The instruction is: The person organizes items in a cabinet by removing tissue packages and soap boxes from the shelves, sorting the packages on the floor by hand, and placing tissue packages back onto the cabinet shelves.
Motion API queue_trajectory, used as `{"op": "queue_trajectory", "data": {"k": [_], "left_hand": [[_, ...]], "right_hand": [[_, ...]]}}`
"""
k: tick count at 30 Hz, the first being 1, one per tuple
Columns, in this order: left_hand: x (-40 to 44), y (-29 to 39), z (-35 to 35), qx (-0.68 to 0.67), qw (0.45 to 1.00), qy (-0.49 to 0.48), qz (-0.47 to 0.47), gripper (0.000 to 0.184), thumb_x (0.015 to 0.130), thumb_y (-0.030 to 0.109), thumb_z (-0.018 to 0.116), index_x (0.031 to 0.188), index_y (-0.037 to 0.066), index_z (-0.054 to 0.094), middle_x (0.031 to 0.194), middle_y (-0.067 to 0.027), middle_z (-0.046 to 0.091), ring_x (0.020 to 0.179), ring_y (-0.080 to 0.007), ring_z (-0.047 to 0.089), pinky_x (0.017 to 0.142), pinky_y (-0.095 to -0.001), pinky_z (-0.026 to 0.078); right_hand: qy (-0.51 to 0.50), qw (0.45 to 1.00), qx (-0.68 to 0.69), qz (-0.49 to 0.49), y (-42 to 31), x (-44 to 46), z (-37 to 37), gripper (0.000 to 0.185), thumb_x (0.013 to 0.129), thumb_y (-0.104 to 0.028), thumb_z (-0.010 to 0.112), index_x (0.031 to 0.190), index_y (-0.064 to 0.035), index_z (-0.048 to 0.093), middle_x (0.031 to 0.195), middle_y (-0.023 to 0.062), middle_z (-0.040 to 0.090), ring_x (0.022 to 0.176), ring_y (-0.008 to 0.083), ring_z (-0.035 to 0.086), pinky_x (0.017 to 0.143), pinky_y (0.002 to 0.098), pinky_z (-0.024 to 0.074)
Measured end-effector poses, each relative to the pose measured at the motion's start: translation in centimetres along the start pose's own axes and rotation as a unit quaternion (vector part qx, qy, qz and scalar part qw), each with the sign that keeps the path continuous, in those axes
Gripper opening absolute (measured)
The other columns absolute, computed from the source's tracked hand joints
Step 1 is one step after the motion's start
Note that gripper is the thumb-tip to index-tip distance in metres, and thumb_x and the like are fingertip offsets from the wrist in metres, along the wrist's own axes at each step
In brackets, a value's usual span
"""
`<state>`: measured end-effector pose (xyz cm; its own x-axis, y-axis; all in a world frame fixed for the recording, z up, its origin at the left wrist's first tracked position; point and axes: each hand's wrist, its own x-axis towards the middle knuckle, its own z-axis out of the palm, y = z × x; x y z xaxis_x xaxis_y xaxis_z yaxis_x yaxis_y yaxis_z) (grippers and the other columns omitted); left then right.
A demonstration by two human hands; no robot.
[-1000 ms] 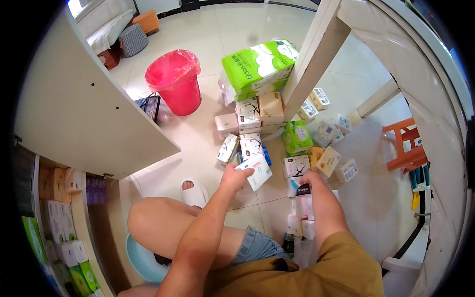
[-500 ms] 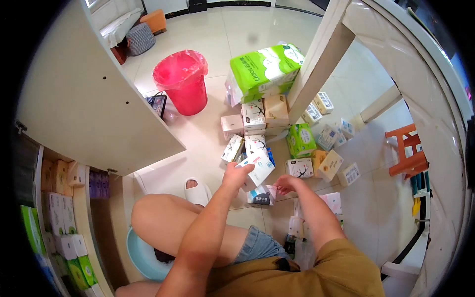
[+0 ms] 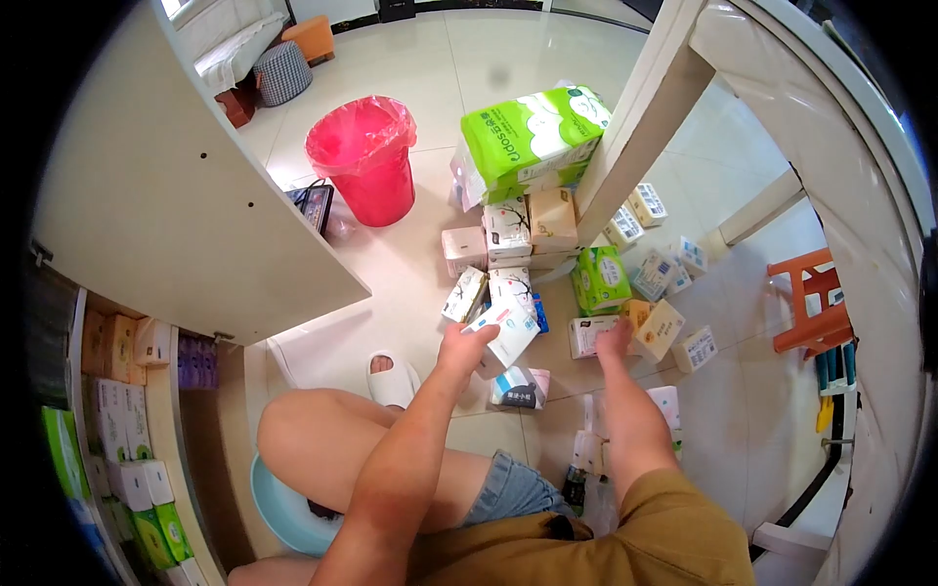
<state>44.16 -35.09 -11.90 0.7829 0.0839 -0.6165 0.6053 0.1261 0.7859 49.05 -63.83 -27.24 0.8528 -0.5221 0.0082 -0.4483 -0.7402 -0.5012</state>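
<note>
My left hand [image 3: 467, 347] is closed on a white tissue pack [image 3: 508, 332] with pale blue and pink print, held above the floor between my knees and the pile. My right hand [image 3: 615, 339] is at the right end of a white tissue pack with a dark branch print [image 3: 586, 335], its fingers curled over that end and partly hidden. Just below the left hand's pack lies a grey, white and blue tissue pack [image 3: 521, 389]. A bright green tissue pack [image 3: 601, 279] and a yellow-and-cream pack [image 3: 660, 327] are close by my right hand.
Stacked tissue packs [image 3: 507, 227] stand under a large green bundle [image 3: 532, 137], beside a white post [image 3: 640, 127]. A pink bin [image 3: 371, 181] is at the back left. Left are an open cabinet door [image 3: 186, 195] and packed shelves [image 3: 127, 420]. An orange stool [image 3: 811, 303] stands right.
My right hand has moved forward and right, from beside the grey tissue pack to the branch-print pack. My left hand still holds the white pack in nearly the same place.
</note>
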Motion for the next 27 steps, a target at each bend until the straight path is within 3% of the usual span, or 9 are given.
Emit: {"op": "queue_trajectory", "data": {"k": [3, 6, 8, 12, 14, 19, 22, 23, 27], "left_hand": [[1.3, -1.3, -0.1, -0.016, 1.000, 0.004, 0.005, 0.036, 0.069, 0.017, 0.056, 0.098, -0.003, 0.047, 0.081, -0.0103, 0.056, 0.063, -0.0160, 0.055, 0.049, -0.0257, 0.041], [1.6, -1.5, -0.1, -0.014, 1.000, 0.024, 0.008, 0.035, 0.069, 0.017, 0.055, 0.097, -0.004, 0.048, 0.080, -0.0103, 0.057, 0.064, -0.0159, 0.056, 0.050, -0.0252, 0.042], [1.1, -0.7, -0.4, -0.015, 0.998, -0.009, -0.053, 0.058, 0.064, 0.019, 0.063, 0.108, -0.005, 0.034, 0.098, -0.0165, 0.050, 0.087, -0.0224, 0.051, 0.073, -0.0308, 0.041], [2.1, -1.9, -0.7, -0.044, 0.998, -0.022, -0.038, 0.057, 0.065, 0.019, 0.063, 0.108, -0.005, 0.034, 0.098, -0.0166, 0.049, 0.087, -0.0224, 0.051, 0.073, -0.0313, 0.041], [2.0, -2.0, -0.4, -0.012, 0.999, 0.033, 0.004, 0.032, 0.069, 0.016, 0.056, 0.094, -0.003, 0.052, 0.079, -0.0104, 0.058, 0.068, -0.0177, 0.057, 0.057, -0.0276, 0.043], [1.4, -1.5, -0.5, -0.048, 0.998, 0.041, 0.012, 0.034, 0.069, 0.015, 0.056, 0.097, -0.004, 0.049, 0.085, -0.0111, 0.057, 0.074, -0.0196, 0.056, 0.061, -0.0305, 0.045], [0.7, -0.8, -0.4, -0.078, 0.995, 0.058, 0.015, 0.043, 0.068, 0.015, 0.058, 0.103, -0.005, 0.042, 0.091, -0.0132, 0.054, 0.078, -0.0209, 0.055, 0.064, -0.0316, 0.045], [0.3, -0.4, -0.4, -0.084, 0.994, 0.071, 0.016, 0.051, 0.068, 0.015, 0.060, 0.107, -0.006, 0.036, 0.094, -0.0148, 0.052, 0.081, -0.0219, 0.054, 0.065, -0.0319, 0.045], [-3.1, 2.3, -0.5, -0.116, 0.987, 0.098, 0.050, 0.071, 0.066, 0.016, 0.065, 0.115, -0.007, 0.020, 0.104, -0.0190, 0.044, 0.089, -0.0233, 0.050, 0.072, -0.0303, 0.043]], "right_hand": [[0.072, 0.992, 0.046, -0.097, -3.5, 1.3, -2.9, 0.069, 0.060, -0.021, 0.063, 0.118, -0.0043, 0.028, 0.117, 0.0204, 0.031, 0.111, 0.0331, 0.028, 0.093, 0.0382, 0.0238], [-0.003, 0.997, 0.004, -0.075, -5.7, 3.4, -3.7, 0.079, 0.061, -0.032, 0.064, 0.121, -0.0020, 0.023, 0.122, 0.0201, 0.026, 0.115, 0.0319, 0.023, 0.095, 0.0369, 0.0204], [-0.032, 0.997, -0.015, -0.061, -6.1, 4.5, -3.2, 0.083, 0.060, -0.036, 0.064, 0.122, -0.0009, 0.021, 0.123, 0.0201, 0.026, 0.116, 0.0311, 0.022, 0.095, 0.0372, 0.0199], [-0.137, 0.985, -0.103, 0.021, -8.0, 4.2, -4.0, 0.092, 0.058, -0.040, 0.065, 0.123, 0.0005, 0.016, 0.123, 0.0196, 0.026, 0.116, 0.0298, 0.023, 0.095, 0.0373, 0.0209], [-0.134, 0.985, -0.101, 0.033, -7.4, 4.1, -2.6, 0.091, 0.057, -0.039, 0.065, 0.123, 0.0008, 0.016, 0.122, 0.0202, 0.028, 0.115, 0.0302, 0.025, 0.095, 0.0371, 0.0224], [-0.127, 0.987, -0.088, 0.051, -7.2, 2.6, -2.0, 0.088, 0.055, -0.035, 0.066, 0.121, 0.0004, 0.020, 0.119, 0.0224, 0.032, 0.110, 0.0323, 0.032, 0.092, 0.0372, 0.0273], [-0.133, 0.988, -0.030, 0.076, -7.0, 1.0, -1.8, 0.087, 0.054, -0.036, 0.064, 0.120, 0.0023, 0.022, 0.115, 0.0187, 0.039, 0.106, 0.0309, 0.037, 0.089, 0.0368, 0.0293], [-0.144, 0.977, 0.126, 0.098, -5.6, 0.8, -0.3, 0.077, 0.056, -0.032, 0.063, 0.117, -0.0006, 0.027, 0.110, 0.0164, 0.042, 0.098, 0.0282, 0.042, 0.082, 0.0354, 0.0348], [-0.361, 0.815, 0.368, 0.264, -8.0, -3.4, -3.9, 0.046, 0.062, -0.032, 0.056, 0.101, -0.0105, 0.043, 0.093, 0.0046, 0.048, 0.078, 0.0169, 0.046, 0.062, 0.0287, 0.0394]]}}
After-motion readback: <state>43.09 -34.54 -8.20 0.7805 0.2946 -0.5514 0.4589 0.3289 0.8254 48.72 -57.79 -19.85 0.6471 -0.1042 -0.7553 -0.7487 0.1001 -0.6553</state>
